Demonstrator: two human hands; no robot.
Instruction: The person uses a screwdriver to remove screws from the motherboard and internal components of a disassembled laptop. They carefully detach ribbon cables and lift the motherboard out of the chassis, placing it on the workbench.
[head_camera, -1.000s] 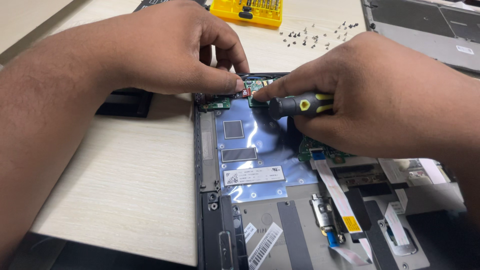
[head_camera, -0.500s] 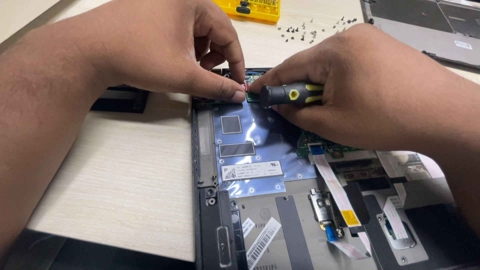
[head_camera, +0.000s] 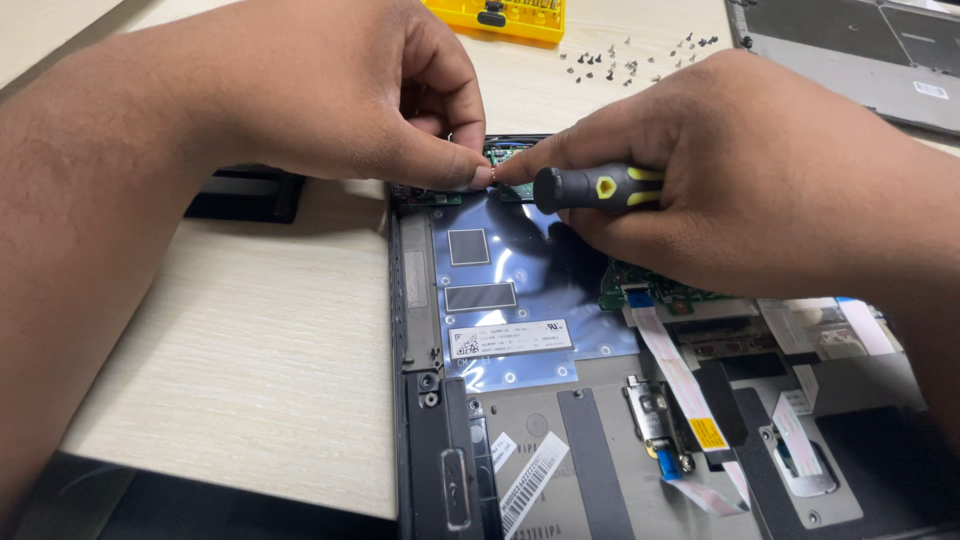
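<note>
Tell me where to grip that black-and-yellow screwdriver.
Grip the screwdriver on its thick black-and-yellow handle, coming from the right as the right hand does. It lies roughly level, tip leftward toward the left hand, so only the handle end is free.

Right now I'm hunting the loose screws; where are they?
The small dark loose screws lie scattered on the pale tabletop at the top of the head view, between the yellow case and grey cover.

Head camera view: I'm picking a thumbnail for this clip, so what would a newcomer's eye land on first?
First, the two hands meeting at the top edge of the opened laptop: the left hand pinches there, while the right hand grips a black-and-yellow screwdriver. Next comes the shiny blue film sheet just below them. Behind, loose screws dot the pale table near a yellow case.
</note>
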